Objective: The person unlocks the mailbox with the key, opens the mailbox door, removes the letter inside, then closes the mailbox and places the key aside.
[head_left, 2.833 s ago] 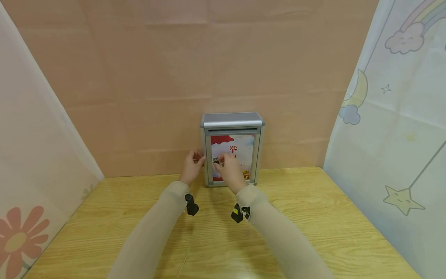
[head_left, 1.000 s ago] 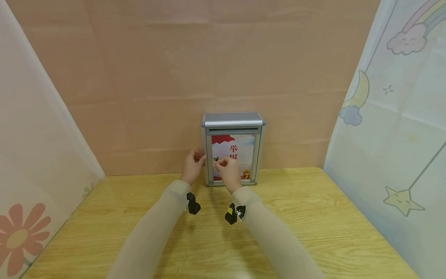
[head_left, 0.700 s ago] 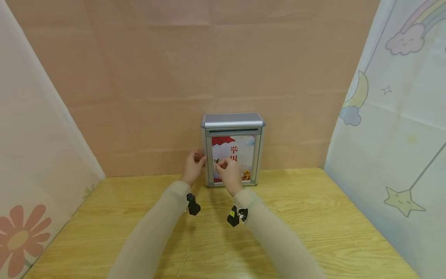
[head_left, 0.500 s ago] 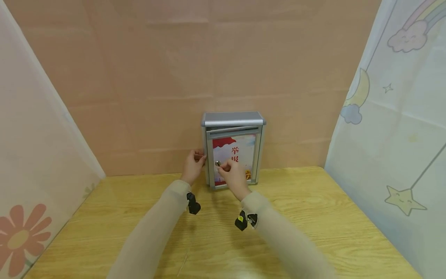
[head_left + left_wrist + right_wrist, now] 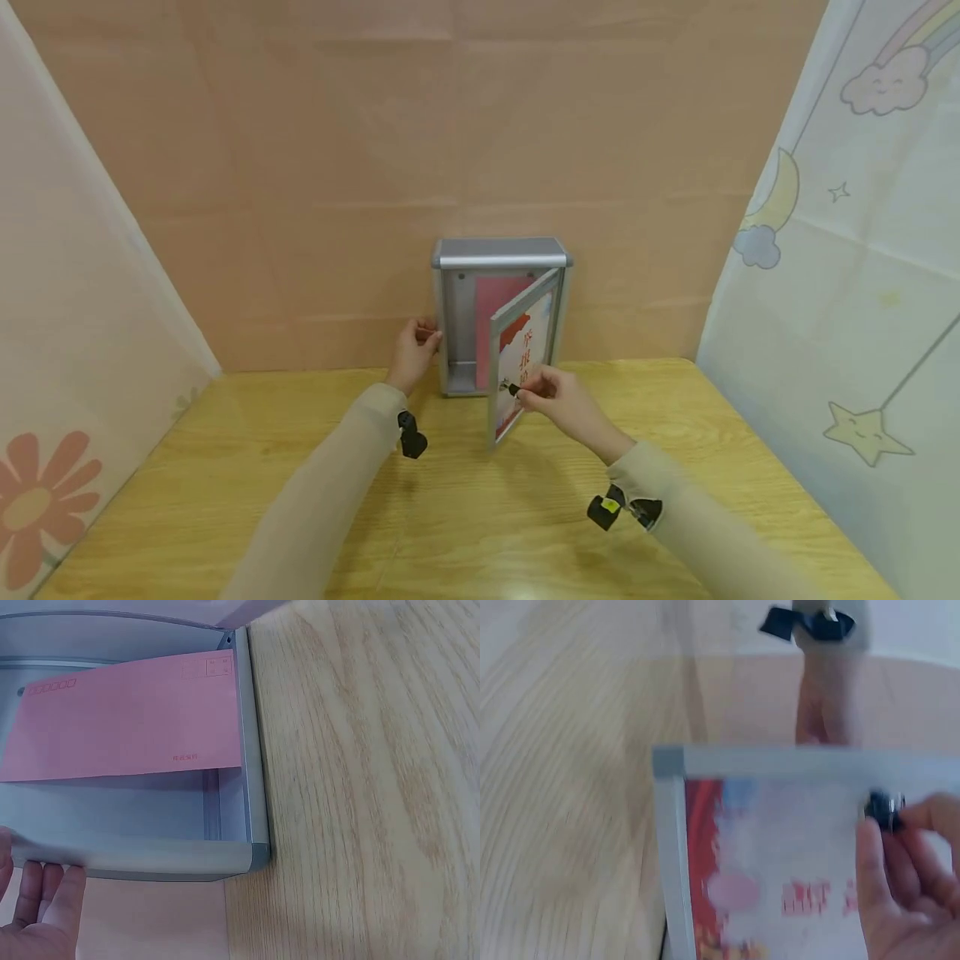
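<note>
Grey box (image 5: 498,250) holds an envelope (image 5: 127,720); left fingers (image 5: 64,896) grip its side (image 5: 150,856), right fingers (image 5: 874,862) pinch the open door's (image 5: 523,346) key (image 5: 513,389).

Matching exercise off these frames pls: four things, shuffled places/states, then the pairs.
Things:
1. Door
2. Envelope
3. Left grip
4. Right grip

Places/states:
A. At the outer side wall of the box
B. Pinching the small black piece on the box's front
C. Swung open
D. Pink, inside the box

Pairs: 1-C, 2-D, 3-A, 4-B
</note>
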### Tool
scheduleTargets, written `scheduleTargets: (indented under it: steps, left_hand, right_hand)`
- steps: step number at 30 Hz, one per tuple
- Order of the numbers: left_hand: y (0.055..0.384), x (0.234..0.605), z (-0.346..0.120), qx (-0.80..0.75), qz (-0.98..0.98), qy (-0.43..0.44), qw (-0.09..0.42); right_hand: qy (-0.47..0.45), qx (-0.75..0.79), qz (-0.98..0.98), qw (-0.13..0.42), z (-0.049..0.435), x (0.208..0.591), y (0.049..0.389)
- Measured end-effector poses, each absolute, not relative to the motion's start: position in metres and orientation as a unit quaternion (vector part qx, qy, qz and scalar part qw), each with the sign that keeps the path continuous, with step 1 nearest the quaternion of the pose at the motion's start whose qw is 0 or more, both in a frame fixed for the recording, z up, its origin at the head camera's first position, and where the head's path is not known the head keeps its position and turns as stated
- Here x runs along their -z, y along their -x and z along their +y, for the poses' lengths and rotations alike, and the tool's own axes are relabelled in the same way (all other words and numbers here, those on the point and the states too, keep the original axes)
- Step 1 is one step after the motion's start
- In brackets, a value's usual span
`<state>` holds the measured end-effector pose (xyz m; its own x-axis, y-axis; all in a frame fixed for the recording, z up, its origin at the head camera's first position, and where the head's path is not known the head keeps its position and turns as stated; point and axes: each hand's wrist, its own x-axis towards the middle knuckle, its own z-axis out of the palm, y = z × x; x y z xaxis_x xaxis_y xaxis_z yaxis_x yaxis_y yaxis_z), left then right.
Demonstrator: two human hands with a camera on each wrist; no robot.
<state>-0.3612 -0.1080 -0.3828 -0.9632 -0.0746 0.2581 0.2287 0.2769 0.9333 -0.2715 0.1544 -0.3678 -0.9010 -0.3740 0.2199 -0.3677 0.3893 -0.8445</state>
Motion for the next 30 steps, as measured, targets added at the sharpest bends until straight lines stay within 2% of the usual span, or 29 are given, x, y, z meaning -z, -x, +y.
scheduleTargets:
  steps: [8, 17, 30]
  left_hand:
    - [0.366, 0.379, -0.114, 0.592, -0.796, 0.048, 0.116]
    - [0.371, 0.38, -0.116, 0.578, -0.806, 0.038, 0.12]
    - [0.374, 0.383, -0.118, 0.578, -0.805, 0.047, 0.122]
  right_hand:
    - [0.289, 0.489, 0.822, 0.048, 0.214, 0.366, 0.277]
    - [0.279, 0.472, 0.835, 0.04, 0.254, 0.366, 0.284]
    - [0.298, 0.533, 0.791, 0.03, 0.278, 0.378, 0.291]
